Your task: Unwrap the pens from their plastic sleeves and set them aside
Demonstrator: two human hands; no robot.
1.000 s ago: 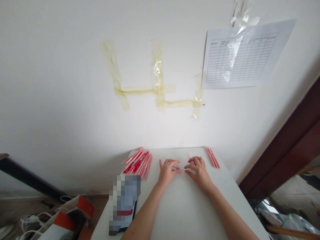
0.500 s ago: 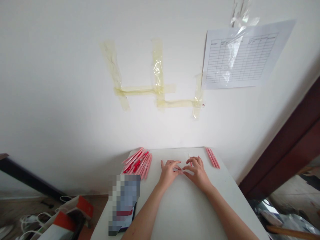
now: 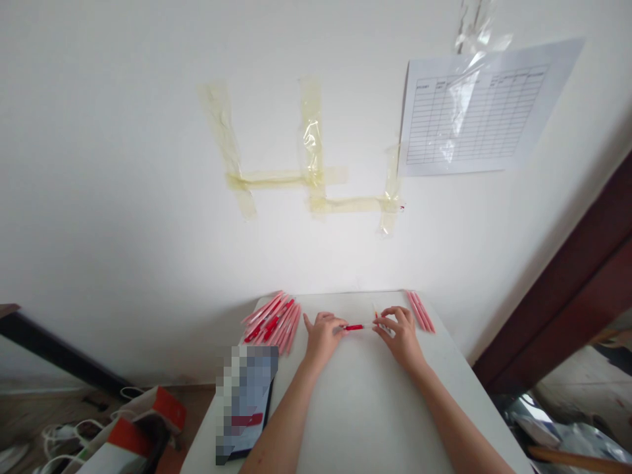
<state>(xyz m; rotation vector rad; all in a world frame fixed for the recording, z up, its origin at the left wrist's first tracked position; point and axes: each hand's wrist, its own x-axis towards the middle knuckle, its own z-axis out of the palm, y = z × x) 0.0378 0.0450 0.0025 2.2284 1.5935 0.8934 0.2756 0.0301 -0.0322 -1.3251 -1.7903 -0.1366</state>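
Observation:
A slim red pen [image 3: 354, 327] with a clear, pale right end lies crosswise between my two hands, just above the white table or on it. My left hand [image 3: 323, 336] has its fingers closed on the grey left end, thumb side turned inward. At the pale right end, my right hand [image 3: 399, 332] pinches with thumb and fingertips. Behind the right fingers a thin upright stick with an orange-red part [image 3: 376, 315] shows, partly hidden; what it is I cannot make out.
On the table [image 3: 365, 408], a heap of pink and red pens [image 3: 271, 320] lies at the back left, and several pink pens [image 3: 421, 312] lie in a row at the back right. A phone-like device [image 3: 249, 401], blurred, rests at the left edge. A wall [image 3: 345, 263] stands behind.
My hands have moved apart, the left one leftward and the right one slightly rightward. The red pen between them now shows plainly.

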